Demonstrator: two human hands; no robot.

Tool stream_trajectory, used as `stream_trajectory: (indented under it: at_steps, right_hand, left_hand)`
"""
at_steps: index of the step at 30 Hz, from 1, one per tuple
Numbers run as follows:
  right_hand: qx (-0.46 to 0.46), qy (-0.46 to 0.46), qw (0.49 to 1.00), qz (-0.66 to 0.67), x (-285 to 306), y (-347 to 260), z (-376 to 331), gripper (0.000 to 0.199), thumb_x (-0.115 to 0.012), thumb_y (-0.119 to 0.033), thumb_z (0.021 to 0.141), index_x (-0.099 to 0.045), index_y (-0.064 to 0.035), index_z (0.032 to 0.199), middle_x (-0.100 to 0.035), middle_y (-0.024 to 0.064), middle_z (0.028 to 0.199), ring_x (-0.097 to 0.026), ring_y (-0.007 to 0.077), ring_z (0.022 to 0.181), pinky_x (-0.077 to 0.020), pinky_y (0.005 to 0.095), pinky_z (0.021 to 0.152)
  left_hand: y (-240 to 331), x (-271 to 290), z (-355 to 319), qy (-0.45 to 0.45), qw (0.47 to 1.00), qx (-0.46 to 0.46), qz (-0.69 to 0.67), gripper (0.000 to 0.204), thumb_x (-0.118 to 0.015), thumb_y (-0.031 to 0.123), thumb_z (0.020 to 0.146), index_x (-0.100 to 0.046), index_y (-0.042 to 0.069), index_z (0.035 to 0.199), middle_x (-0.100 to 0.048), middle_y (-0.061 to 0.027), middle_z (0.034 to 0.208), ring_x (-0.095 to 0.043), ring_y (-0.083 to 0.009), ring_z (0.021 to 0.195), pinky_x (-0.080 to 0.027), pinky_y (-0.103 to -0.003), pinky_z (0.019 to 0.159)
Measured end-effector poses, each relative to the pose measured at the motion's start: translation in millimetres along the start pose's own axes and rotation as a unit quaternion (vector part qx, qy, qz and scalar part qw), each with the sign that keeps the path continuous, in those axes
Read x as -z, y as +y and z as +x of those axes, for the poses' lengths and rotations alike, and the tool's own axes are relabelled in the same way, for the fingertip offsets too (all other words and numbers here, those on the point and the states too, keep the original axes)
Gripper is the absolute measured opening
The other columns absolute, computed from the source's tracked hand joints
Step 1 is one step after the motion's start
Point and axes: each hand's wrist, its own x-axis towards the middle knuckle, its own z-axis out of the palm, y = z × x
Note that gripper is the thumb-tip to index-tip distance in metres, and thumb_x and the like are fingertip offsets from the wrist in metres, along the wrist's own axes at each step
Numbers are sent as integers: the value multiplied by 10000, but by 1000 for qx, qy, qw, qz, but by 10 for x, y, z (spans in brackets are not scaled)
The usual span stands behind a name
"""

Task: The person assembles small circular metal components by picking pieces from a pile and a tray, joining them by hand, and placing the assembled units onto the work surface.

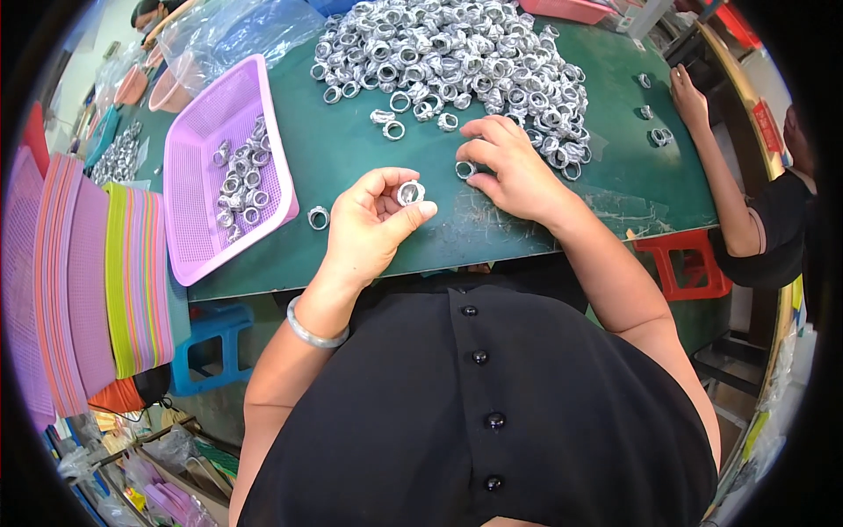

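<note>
My left hand (364,228) is closed, with a silver metal ring (410,192) pinched between thumb and fingers above the table's near part. To its right, my right hand (514,171) reaches down to the green tabletop, its thumb and fingertips closed around another silver ring (465,169). A large heap of similar rings (439,53) lies just beyond both hands. Several rings lie loose at the heap's near edge, among them one ring (393,131). A single ring (318,218) rests left of my left hand, beside a purple basket (279,149) that holds several rings.
Stacked plastic baskets (79,281) stand at the left, near a blue stool (211,351). At the right, another person's arm (724,176) rests by a few rings (660,137), above a red stool (685,263). Clear plastic bags (237,35) lie at the far left.
</note>
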Motion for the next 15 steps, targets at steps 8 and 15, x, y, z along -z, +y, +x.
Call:
stream_trajectory:
  at_steps: [8, 15]
  right_hand:
    - [-86, -6, 952, 294, 73, -129, -42, 270, -620, 23, 697, -549, -33, 951, -567, 49, 960, -534, 165, 899, -427, 299, 801]
    - [-151, -7, 791, 593, -16, -199, -87, 260, -599, 47, 745, -528, -2, 990, -564, 23, 898, -541, 83, 824, -444, 227, 747]
  left_hand:
    - [-42, -26, 4, -1, 999, -18, 37, 332, -655, -37, 725, -530, -11, 1031, -526, 5, 848, -504, -51, 739, -447, -179, 677]
    - [-12, -75, 0, -37, 996, -5, -83, 347, -614, -69, 733, -524, -5, 1062, -521, -5, 876, -510, -61, 755, -451, -187, 691]
